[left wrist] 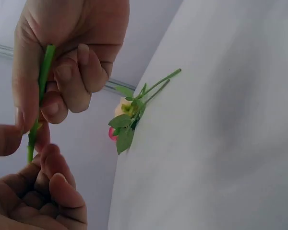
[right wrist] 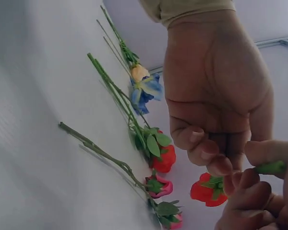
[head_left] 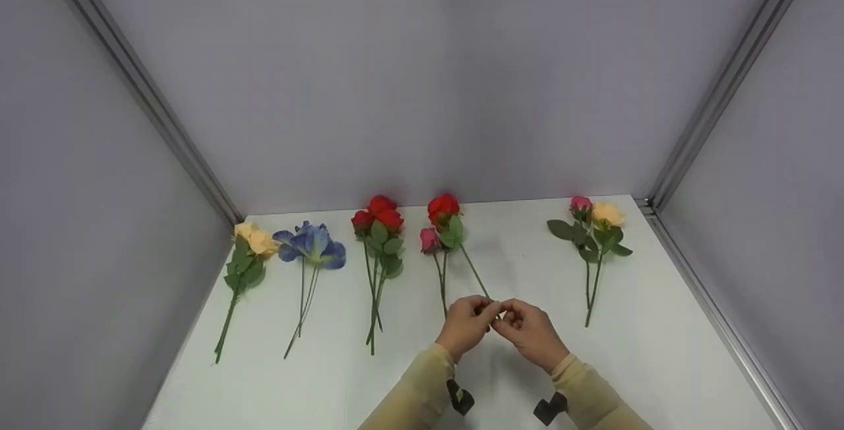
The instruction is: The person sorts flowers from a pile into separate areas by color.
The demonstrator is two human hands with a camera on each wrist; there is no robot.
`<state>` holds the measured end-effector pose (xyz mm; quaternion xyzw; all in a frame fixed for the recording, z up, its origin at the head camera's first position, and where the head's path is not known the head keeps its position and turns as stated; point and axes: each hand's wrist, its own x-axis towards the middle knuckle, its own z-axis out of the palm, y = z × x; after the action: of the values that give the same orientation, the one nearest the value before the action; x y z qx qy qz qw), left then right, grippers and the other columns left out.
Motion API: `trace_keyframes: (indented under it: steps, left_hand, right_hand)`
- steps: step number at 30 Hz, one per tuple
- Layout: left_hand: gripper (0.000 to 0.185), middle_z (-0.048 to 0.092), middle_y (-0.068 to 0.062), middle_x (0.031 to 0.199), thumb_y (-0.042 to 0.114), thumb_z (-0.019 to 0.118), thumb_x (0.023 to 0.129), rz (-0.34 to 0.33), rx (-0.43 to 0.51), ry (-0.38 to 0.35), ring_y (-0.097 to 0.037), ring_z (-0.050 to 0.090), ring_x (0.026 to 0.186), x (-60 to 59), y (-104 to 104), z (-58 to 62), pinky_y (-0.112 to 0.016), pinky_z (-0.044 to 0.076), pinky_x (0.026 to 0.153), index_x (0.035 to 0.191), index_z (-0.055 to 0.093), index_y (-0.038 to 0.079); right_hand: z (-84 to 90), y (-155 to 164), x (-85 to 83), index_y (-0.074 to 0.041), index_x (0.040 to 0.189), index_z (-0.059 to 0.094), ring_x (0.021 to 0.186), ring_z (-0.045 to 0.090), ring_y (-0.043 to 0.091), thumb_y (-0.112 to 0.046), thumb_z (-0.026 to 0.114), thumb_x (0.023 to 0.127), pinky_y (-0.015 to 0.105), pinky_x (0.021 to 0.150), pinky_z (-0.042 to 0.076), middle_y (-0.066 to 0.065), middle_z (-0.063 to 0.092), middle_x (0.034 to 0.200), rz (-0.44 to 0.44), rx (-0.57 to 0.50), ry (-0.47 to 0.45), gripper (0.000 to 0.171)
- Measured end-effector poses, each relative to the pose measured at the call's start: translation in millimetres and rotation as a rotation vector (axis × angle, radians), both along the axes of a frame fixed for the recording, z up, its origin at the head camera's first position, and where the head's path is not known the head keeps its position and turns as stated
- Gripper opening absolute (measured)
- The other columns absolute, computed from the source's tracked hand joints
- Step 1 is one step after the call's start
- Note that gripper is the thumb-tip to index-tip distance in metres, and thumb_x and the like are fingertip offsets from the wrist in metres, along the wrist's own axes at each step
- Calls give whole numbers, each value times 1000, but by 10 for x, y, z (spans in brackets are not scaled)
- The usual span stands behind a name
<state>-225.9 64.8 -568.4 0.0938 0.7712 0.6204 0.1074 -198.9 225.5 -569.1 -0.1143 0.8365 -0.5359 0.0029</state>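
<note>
Probably a recording booth, plain grey panels [head_left: 422, 74], metal-framed corners [head_left: 138, 80], white table [head_left: 659, 351]

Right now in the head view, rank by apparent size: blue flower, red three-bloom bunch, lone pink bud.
1. Red three-bloom bunch, about the same spread as
2. blue flower; too close to rank.
3. Lone pink bud, clearly smallest.

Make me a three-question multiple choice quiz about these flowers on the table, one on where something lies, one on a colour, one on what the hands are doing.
1. Where does the blue flower lie on the table?
A. far right
B. second from left
C. in the hands

2. What colour is the bloom on the stem being held?
A. red
B. blue
C. white

3. How is that stem held?
A. by the left hand alone
B. lying untouched
C. pinched by the left hand and the right hand

Answers: 1 B, beside the yellow flower at the left end. 2 A, the stem runs up to a red bloom. 3 C, both hands' fingers meet on its lower end.
</note>
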Motion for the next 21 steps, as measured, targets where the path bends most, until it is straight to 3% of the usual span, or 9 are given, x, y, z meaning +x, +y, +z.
trace_keyframes:
  steps: [3,7,13,21]
  left_hand:
    - [19,59,1,73,29,64,93,-1,57,-44,-12,55,66,18,-6,-7,-27,45,59,87,67,11]
    - [18,59,1,72,25,65,93,-8,71,-31,-11,54,64,23,-39,-18,-25,44,57,86,66,8]
    - [18,60,1,73,26,66,92,-17,12,19,-10,54,65,-8,-125,-16,-26,43,57,86,67,9]
    - [13,58,1,79,21,61,95,40,-85,14,-12,56,71,-151,-376,55,-27,46,61,91,64,10]
  right_hand:
    - [-9,-38,4,-15,101,66,56,43,5,-21,72,88,21,50,37,-3,54,69,-4,16,56,15]
    - [-39,-54,-2,-19,98,67,55,44,6,-30,73,86,21,49,38,-5,54,67,5,16,76,17]
    - [-57,-94,-8,-19,99,67,55,46,6,-35,72,86,22,50,38,-4,54,68,20,44,61,21]
    - [-104,-38,-8,-13,102,65,60,48,7,-29,69,89,22,54,41,-4,56,74,66,70,5,20]
